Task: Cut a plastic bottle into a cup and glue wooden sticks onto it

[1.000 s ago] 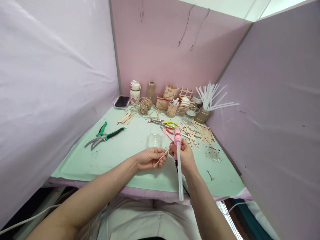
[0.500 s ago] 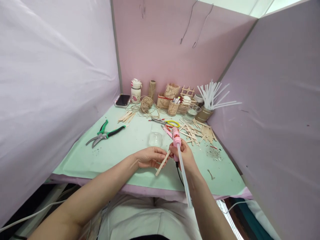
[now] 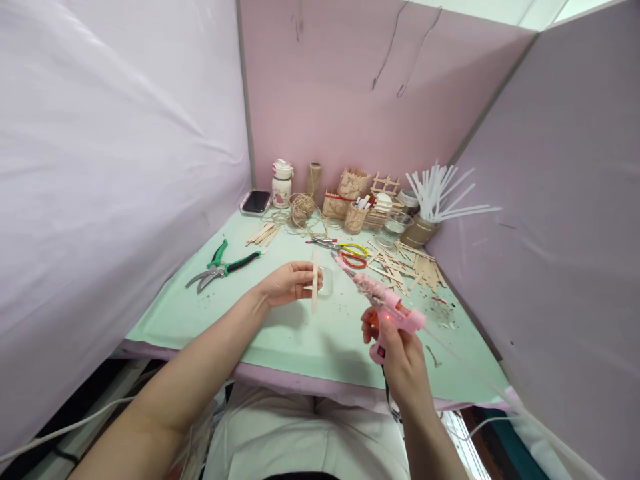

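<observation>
My left hand [image 3: 294, 283] pinches a wooden craft stick [image 3: 315, 287] held roughly upright above the table. Just behind the stick, partly hidden, is a small clear glass dish [image 3: 326, 283]. My right hand [image 3: 400, 343] is wrapped round the handle of a pink glue gun [image 3: 387, 300], whose nozzle points up and to the left. A red light glows on the gun's side, and a long translucent glue stick trails from its back, blurred. Past the nozzle lie scissors with red handles [image 3: 353, 260] and another pair with yellow handles [image 3: 354, 249].
Green-handled pruning shears [image 3: 220, 267] lie at left. Loose craft sticks [image 3: 395, 267] are scattered at right. Along the back stand a phone [image 3: 257, 202], a bottle [image 3: 282, 185], twine [image 3: 302, 210], a pen cup [image 3: 355, 217], a glass bowl [image 3: 395, 229] and a jar of glue sticks [image 3: 421, 231].
The craft stick has gone from between both hands to my left hand alone, now upright. My right hand has moved right and turned the glue gun, nozzle to the left. The view has shifted slightly.
</observation>
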Available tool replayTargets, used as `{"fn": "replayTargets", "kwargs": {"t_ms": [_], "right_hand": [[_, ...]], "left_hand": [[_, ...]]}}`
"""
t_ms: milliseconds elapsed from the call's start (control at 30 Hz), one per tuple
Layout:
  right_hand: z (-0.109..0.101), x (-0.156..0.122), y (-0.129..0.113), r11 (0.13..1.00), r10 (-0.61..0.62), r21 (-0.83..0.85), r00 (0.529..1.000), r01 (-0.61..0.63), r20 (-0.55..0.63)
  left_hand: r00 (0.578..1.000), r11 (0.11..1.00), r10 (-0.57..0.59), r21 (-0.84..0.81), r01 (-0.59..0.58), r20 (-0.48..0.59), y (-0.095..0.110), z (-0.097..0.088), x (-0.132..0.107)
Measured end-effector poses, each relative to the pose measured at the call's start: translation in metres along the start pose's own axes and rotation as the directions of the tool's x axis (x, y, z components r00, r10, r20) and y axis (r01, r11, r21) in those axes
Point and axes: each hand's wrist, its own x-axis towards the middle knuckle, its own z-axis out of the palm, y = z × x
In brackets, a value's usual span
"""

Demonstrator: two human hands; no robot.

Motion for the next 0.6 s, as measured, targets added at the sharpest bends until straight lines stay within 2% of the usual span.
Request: {"fn": "replayTargets", "kwargs": {"t_ms": [167,333,600], "right_hand": [[0.009,-0.024,0.014,0.988,0.021,-0.157,0.998,-0.012,0.058],[0.018,-0.025,0.022,0.976,-0.037,-0.21,0.992,0.062,0.12],[0.019,-0.024,0.029,0.973,0.018,-0.232,0.992,0.013,0.129]], "left_hand": [[0.997,0.997,0.061,0.046,-0.06,-0.037,-0.001,-0.007,-0.001],[0.996,0.996,0.065,0.072,-0.06,-0.063,-0.005,-0.006,-0.003],[0.998,0.992,0.046,0.117,-0.039,-0.053,-0.004,-0.004,-0.005]]}}
